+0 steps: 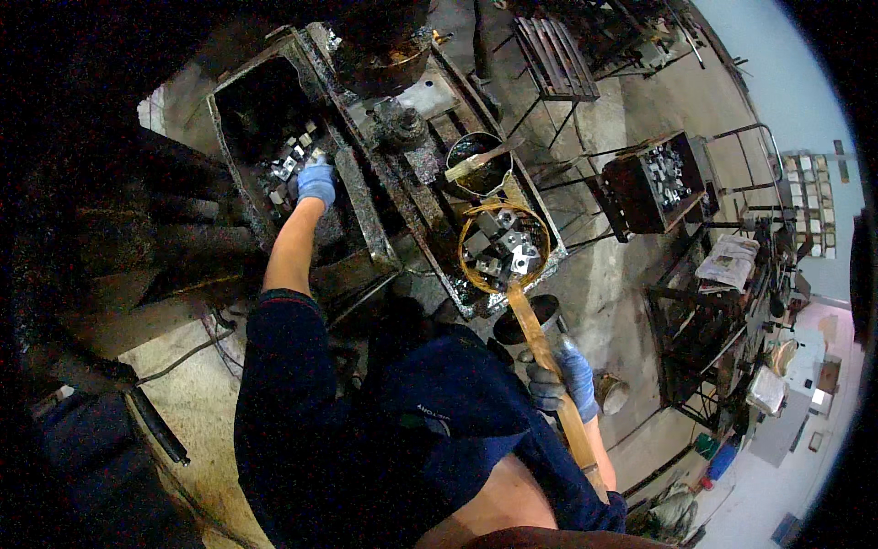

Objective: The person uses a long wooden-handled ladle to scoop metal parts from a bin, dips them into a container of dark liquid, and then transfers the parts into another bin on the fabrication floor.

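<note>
My left hand (316, 181), in a blue glove, reaches into a dark, grimy metal trough (352, 206). It touches or hovers just over a heap of small metal blocks (291, 161); its fingertips are too small and hidden to read. On the right, my gloved right hand (565, 375) is closed round the flat wooden handle (540, 343) of a round basket (465, 261) with a yellowish rim. Several shiny metal blocks with holes (503, 240) lie inside the basket, which rests over the end of a metal-edged bench.
A dark bucket (478, 188) with a brush (476, 165) across it stands beyond the basket. Farther right are a bin of metal pieces (654, 188), a slatted stool (555, 59) and a rack (695, 320). A dark round container (526, 320) sits below the basket.
</note>
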{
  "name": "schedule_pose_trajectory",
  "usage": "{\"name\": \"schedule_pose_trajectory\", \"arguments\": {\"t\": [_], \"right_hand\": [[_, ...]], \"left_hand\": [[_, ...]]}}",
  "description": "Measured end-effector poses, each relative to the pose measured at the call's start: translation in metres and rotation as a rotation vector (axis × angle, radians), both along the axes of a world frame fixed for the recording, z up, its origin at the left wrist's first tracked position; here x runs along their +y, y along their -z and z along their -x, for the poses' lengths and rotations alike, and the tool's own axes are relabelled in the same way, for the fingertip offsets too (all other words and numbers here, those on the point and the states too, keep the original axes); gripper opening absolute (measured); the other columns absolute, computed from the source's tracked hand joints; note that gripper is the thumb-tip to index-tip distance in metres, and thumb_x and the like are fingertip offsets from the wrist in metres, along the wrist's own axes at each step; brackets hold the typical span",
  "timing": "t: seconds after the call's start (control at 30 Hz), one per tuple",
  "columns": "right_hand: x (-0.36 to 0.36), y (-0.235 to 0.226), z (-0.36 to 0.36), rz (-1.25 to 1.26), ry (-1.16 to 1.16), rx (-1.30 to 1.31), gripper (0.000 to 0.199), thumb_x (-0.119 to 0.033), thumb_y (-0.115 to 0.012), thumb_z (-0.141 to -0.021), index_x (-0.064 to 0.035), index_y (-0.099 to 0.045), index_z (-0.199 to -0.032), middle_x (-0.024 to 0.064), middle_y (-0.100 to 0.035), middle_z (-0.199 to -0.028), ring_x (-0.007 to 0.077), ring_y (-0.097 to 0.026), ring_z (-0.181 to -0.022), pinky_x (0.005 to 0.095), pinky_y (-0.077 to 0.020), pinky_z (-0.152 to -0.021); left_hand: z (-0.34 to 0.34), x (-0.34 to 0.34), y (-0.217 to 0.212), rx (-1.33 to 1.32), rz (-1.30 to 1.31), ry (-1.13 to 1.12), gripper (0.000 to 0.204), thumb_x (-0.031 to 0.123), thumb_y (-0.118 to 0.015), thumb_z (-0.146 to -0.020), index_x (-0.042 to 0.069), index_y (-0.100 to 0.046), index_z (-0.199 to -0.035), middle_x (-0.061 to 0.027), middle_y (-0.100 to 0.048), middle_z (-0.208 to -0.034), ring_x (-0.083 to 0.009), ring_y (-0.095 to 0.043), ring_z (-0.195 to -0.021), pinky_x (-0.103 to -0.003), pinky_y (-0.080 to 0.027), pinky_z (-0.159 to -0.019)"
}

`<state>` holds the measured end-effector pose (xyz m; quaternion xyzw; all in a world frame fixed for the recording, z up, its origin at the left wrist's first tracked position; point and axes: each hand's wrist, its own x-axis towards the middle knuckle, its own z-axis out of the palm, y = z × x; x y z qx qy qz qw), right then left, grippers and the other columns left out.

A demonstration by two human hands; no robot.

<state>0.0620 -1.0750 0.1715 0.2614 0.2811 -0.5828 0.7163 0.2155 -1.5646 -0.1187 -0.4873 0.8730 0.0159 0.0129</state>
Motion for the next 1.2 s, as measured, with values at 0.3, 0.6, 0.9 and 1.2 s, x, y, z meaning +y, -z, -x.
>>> {"name": "schedule_pose_trajectory", "arguments": {"t": [0.3,0.6,0.9,1.2], "right_hand": [[0.008,-0.001,0.003,-0.014,-0.079,0.142,0.052,-0.050,-0.045,-0.083,-0.0022,-0.049,-0.104,0.0006,-0.042,-0.056,0.0103,-0.034,-0.037,0.0244,-0.0301,-0.032],[0.025,0.005,0.014,0.053,-0.079,0.066,0.056,-0.051,-0.044,-0.083,0.0005,-0.049,-0.104,-0.0007,-0.038,-0.055,0.0095,-0.033,-0.038,0.0250,-0.0294,-0.033],[0.036,0.001,0.011,0.068,-0.104,0.110,0.055,-0.051,-0.043,-0.083,-0.0002,-0.051,-0.102,-0.0015,-0.037,-0.054,0.0090,-0.032,-0.036,0.0240,-0.0277,-0.032],[0.042,0.005,0.028,0.068,-0.079,0.069,0.051,-0.049,-0.042,-0.085,-0.0004,-0.051,-0.098,-0.0012,-0.036,-0.051,0.0088,-0.032,-0.033,0.0227,-0.0308,-0.031]], "left_hand": [[-0.005,0.008,-0.063,0.011,-0.080,-0.130,0.038,0.020,-0.063,-0.067,0.006,-0.050,-0.100,-0.0187,-0.061,-0.087,-0.0333,-0.059,-0.086,-0.041,-0.046,-0.076],[-0.032,0.062,-0.173,1.497,-0.466,-0.339,0.049,0.009,-0.067,-0.067,-0.006,-0.052,-0.110,-0.0102,-0.061,-0.088,-0.0144,-0.057,-0.072,-0.027,-0.047,-0.060],[-0.038,0.122,-0.233,1.739,-0.759,-0.446,0.028,0.009,-0.062,-0.072,0.001,-0.057,-0.099,-0.0041,-0.060,-0.081,-0.0114,-0.055,-0.064,-0.025,-0.048,-0.052],[-0.020,0.129,-0.235,1.737,-0.655,-0.429,0.032,0.012,-0.060,-0.074,0.004,-0.057,-0.105,-0.0074,-0.060,-0.092,-0.0152,-0.057,-0.077,-0.030,-0.050,-0.060]]}}
